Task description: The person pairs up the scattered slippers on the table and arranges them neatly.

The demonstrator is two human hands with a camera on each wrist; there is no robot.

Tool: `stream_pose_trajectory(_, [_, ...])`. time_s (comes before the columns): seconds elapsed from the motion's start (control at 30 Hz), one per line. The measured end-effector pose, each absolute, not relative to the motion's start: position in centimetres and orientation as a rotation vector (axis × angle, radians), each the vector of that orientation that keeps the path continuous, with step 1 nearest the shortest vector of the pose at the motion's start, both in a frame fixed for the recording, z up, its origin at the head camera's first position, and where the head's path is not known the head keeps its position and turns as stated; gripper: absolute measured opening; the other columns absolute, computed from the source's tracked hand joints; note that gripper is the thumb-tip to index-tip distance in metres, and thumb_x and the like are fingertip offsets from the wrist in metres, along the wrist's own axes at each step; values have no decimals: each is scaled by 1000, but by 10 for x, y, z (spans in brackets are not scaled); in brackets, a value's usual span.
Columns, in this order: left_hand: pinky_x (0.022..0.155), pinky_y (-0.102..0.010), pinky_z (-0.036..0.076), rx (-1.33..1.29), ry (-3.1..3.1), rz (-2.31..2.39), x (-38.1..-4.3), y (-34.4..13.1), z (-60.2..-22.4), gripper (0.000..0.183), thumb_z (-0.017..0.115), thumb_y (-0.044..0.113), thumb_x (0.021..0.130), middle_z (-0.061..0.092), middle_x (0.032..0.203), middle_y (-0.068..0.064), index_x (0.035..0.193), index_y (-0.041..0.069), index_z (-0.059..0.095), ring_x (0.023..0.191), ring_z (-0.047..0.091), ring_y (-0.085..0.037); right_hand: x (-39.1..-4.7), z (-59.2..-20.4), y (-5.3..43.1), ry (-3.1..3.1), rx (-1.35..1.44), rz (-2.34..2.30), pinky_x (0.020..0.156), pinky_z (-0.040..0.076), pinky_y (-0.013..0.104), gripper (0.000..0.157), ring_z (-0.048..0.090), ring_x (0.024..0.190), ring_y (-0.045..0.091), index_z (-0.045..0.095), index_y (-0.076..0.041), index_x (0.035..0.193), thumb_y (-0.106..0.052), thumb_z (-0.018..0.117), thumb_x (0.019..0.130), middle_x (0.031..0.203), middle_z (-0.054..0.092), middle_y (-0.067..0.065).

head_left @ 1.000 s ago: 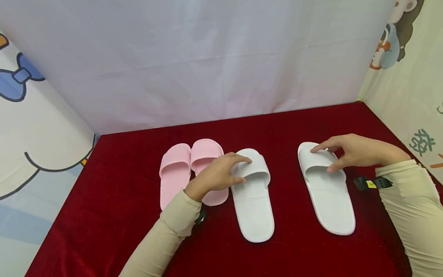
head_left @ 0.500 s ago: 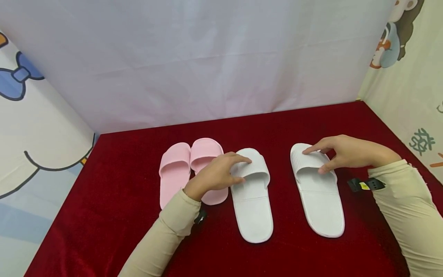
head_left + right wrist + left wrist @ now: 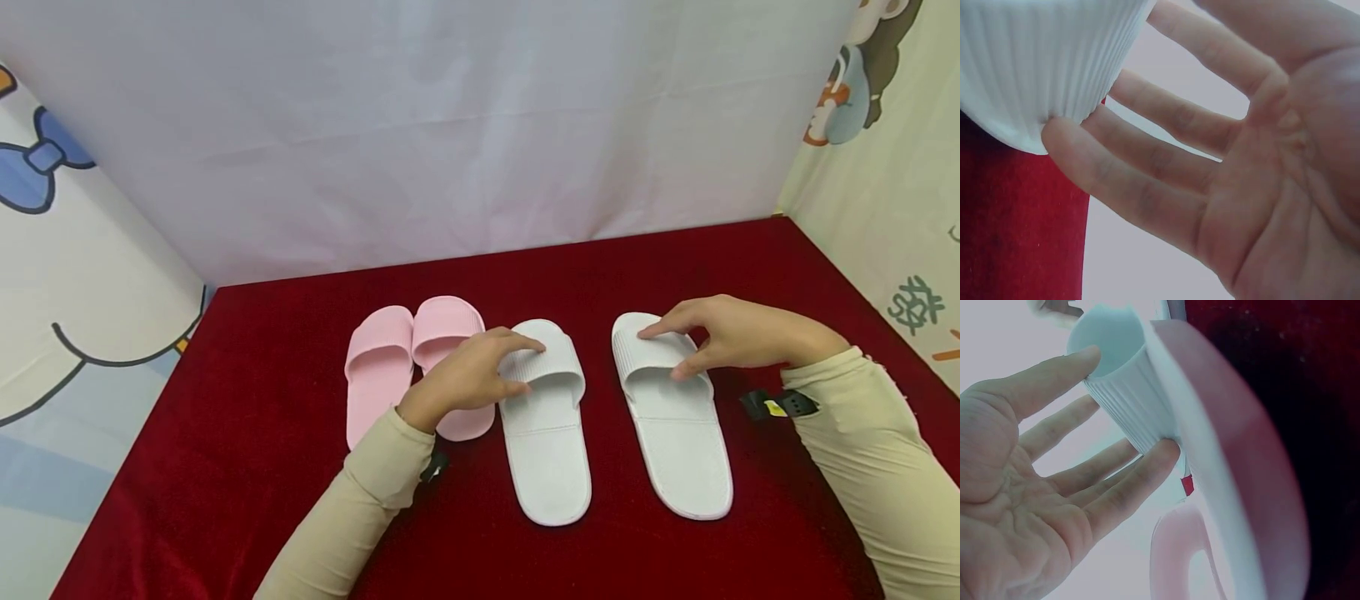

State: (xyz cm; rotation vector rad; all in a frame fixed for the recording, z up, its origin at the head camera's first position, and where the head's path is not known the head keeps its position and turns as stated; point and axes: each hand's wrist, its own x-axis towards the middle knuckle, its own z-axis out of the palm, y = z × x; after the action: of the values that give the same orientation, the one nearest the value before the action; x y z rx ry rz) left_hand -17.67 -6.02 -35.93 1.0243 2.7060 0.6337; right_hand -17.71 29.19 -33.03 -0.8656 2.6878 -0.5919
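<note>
Two white slide slippers lie toes away on the dark red cloth. My left hand (image 3: 468, 375) grips the ribbed strap of the left white slipper (image 3: 551, 467), thumb at the strap's near edge and fingers over its front part. On the right white slipper (image 3: 686, 462), my right hand (image 3: 735, 333) holds the strap in the same way, from its right side. In the left wrist view, the thumb and fingers (image 3: 1132, 484) span the ribbed strap (image 3: 1135, 400). Fingertips (image 3: 1063, 134) touch the ribbed strap (image 3: 1041, 56) in the right wrist view.
A pair of pink slippers (image 3: 378, 375) stands side by side left of the white ones, partly hidden by my left forearm. Red cloth (image 3: 240, 417) covers the table. A white curtain (image 3: 450, 142) closes off the back, with printed panels at both sides.
My right hand has slid the right white slipper leftward and slightly nearer, narrowing the gap to the left one. The left hand, its slipper and the pink pair have stayed put.
</note>
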Motion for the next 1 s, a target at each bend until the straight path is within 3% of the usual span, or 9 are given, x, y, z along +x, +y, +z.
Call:
stream_pose_trajectory(0.4, [102,-41,49,1004,2693,637,-175,-59,-358,51,79,20,85,62,136,-7,134,17,63,126,57,-24,-176,-336,275,2665,-909,-635,79,56,29,56,61,109,17,68,-24,129,-31,85,76,127,67,0])
stream_pose_trajectory(0.77, [102,-40,49,1023,2705,630,-175,-58,-359,51,79,20,84,63,136,-5,133,17,64,127,57,-23,-175,-342,258,2688,-985,-602,70,48,22,53,55,78,12,68,-22,129,-29,84,79,125,67,0])
stream_pose_trajectory(1.0, [103,-40,48,1033,2704,647,-175,-57,-358,51,80,20,84,64,135,-4,132,16,64,128,56,-23,-175,-343,251,2722,-1005,-568,68,49,22,53,56,78,10,68,-22,130,-30,83,79,126,67,1])
